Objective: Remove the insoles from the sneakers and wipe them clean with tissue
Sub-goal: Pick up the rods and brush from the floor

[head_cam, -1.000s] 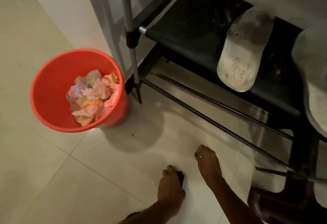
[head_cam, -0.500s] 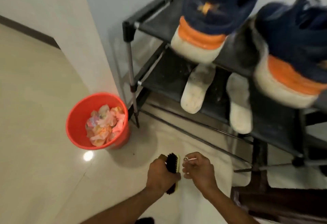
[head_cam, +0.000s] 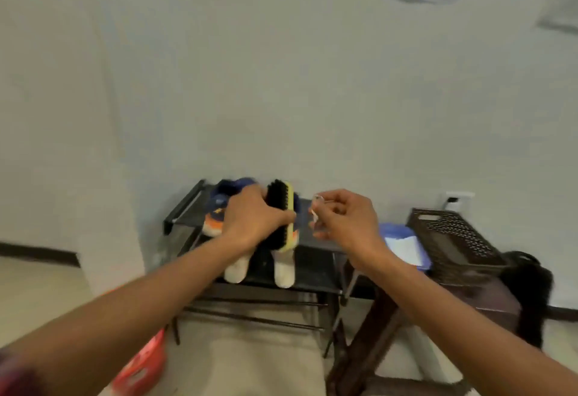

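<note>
We see two pale insoles [head_cam: 284, 270] on the lower shelf of the black metal shoe rack [head_cam: 184, 205], under a blue-and-orange sneaker [head_cam: 219, 205]. In front of them, with both arms stretched forward, our left hand [head_cam: 253, 217] curls round a black-bristled, yellow-backed brush [head_cam: 281, 205]. Our right hand [head_cam: 347, 220] pinches a small pale object [head_cam: 316, 208], too blurred to identify.

Two arms are being shown, each ending in an uncovered hand: the left hand [head_cam: 253, 220] and the right hand [head_cam: 347, 217]. Both forearms are being seen bare along their whole visible length. At the lower left corner a blurred edge of dark maroon cloth, seemingly a short sleeve [head_cam: 12, 377], is being worn on the left upper arm. The fingers [head_cam: 334, 197] are being softened by motion blur, so finer detail cannot be told.
</note>
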